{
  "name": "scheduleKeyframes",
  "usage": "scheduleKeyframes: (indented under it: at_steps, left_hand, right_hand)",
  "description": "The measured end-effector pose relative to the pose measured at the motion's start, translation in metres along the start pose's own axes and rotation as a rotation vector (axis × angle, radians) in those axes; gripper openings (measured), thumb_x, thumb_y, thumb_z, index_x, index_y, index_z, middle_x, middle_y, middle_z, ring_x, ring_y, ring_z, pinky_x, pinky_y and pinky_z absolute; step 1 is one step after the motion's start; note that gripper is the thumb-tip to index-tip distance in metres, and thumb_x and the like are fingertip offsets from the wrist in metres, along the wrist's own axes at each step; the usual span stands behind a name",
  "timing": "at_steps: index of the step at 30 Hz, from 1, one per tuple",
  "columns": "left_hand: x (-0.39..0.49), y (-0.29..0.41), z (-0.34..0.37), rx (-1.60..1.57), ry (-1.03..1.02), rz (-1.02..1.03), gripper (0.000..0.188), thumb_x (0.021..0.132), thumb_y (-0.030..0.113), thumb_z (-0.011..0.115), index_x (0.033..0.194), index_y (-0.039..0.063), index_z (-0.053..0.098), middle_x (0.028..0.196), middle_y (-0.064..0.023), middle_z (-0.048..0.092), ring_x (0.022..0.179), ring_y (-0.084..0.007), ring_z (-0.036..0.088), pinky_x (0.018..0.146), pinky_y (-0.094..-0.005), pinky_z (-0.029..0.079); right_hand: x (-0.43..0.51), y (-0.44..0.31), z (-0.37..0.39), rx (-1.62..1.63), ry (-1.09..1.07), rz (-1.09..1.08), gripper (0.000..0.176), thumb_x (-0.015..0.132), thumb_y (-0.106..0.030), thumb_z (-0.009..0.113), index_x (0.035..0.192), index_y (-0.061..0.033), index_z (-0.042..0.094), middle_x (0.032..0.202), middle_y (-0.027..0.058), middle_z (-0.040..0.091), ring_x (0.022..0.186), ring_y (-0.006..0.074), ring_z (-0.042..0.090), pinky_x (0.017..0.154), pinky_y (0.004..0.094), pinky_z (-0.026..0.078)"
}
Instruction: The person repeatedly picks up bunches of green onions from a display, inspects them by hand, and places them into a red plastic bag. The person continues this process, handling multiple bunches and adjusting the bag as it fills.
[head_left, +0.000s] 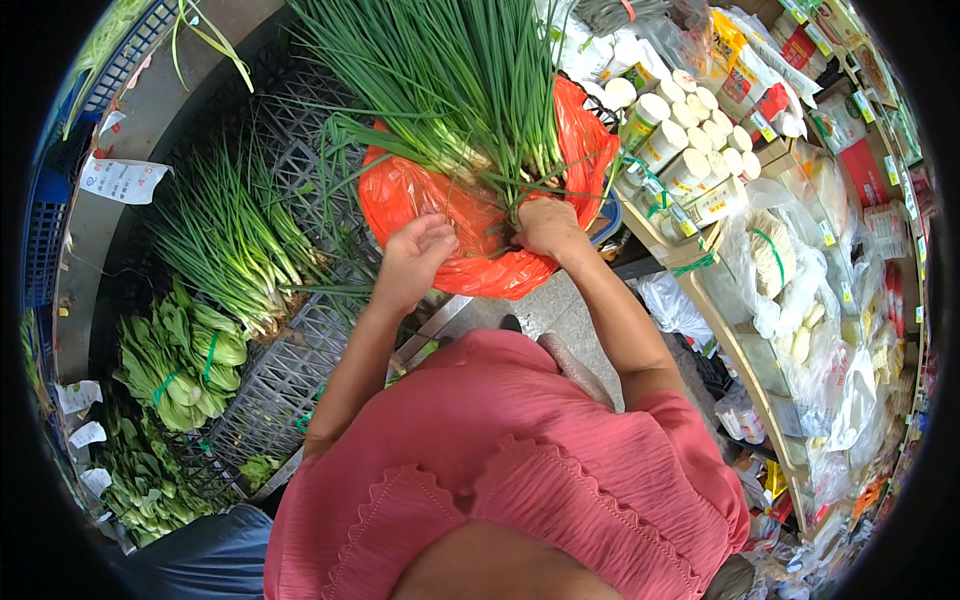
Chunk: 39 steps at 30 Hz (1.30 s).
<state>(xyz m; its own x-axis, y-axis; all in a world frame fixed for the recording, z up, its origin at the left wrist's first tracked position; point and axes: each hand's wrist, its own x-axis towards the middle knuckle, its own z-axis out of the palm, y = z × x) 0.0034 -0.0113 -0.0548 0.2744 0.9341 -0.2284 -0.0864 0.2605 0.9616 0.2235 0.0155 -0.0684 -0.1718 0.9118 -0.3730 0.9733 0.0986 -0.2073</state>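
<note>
A red plastic bag (480, 214) is spread wide in front of me, with a large sheaf of long green scallions (450, 82) lying on it, white root ends towards me. My right hand (551, 227) is closed around the root end of a small bunch of scallions (517, 191); its fingertips are partly hidden. At the bag's left edge is my left hand (421, 251), palm turned inward and fingers loosely bent, with nothing visible in it. The hidden underside of the bag leaves its support unclear.
On the left, a black plastic crate surface (281, 375) carries more scallions (247, 240) and green-tied leafy greens (184, 367). To the right, a glass-edged shelf (720, 315) holds white-ended cylindrical packages (686, 142) and bagged noodles (769, 255). Dark-blue clothing (202, 559) shows at lower left.
</note>
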Motion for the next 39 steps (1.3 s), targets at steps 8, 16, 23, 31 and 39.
scheduleKeyframes:
  at_steps: [8,16,23,31,39]
  left_hand:
    - [-0.013,0.001,-0.009,-0.018,0.011,0.03,0.036,0.084,0.002,0.059,0.116,-0.01,0.048,0.106,-0.0156,0.059,0.093,-0.0191,0.06,0.083,-0.0293,0.048]
    - [-0.015,0.006,-0.01,-0.095,-0.143,0.031,0.031,0.087,0.009,0.056,0.113,-0.008,0.051,0.104,-0.0176,0.061,0.088,-0.021,0.063,0.076,-0.0284,0.05]
    - [-0.002,0.004,-0.005,-0.478,-0.255,-0.255,0.033,0.095,0.023,0.042,0.113,-0.003,0.048,0.103,-0.0207,0.06,0.089,-0.0291,0.063,0.078,-0.039,0.05]
    - [0.002,0.013,-0.022,-0.666,-0.409,-0.329,0.037,0.095,0.028,0.037,0.114,-0.002,0.05,0.103,-0.022,0.06,0.084,-0.0288,0.062,0.074,-0.0375,0.05]
    - [-0.022,0.047,-0.039,-0.405,-0.32,-0.114,0.023,0.09,0.013,0.051,0.107,-0.002,0.055,0.089,-0.0159,0.064,0.071,-0.0195,0.062,0.061,-0.0296,0.05]
  right_hand:
    - [-0.022,-0.009,-0.019,0.279,0.079,-0.066,0.024,0.07,-0.018,0.06,0.079,0.0035,0.065,0.083,0.0267,0.061,0.083,0.037,0.062,0.074,0.0426,0.048]
    - [-0.073,-0.019,-0.025,0.747,0.271,0.001,0.026,0.077,-0.018,0.061,0.068,0.0058,0.059,0.05,0.0161,0.044,0.046,0.0186,0.044,0.048,0.0363,0.037]
    - [-0.111,-0.074,-0.015,1.11,0.283,-0.174,0.014,0.08,-0.01,0.061,0.077,0.0043,0.061,0.063,0.0164,0.055,0.055,0.0193,0.053,0.053,0.0345,0.043]
    - [-0.108,-0.102,0.003,0.975,0.229,-0.297,0.015,0.081,-0.011,0.062,0.076,0.002,0.059,0.069,0.0137,0.059,0.061,0.0194,0.057,0.058,0.0326,0.044]
    - [-0.085,-0.095,0.031,1.61,0.04,-0.273,0.04,0.085,-0.026,0.065,0.11,0.0054,0.058,0.083,0.0018,0.061,0.073,0.0067,0.054,0.063,0.0211,0.045]
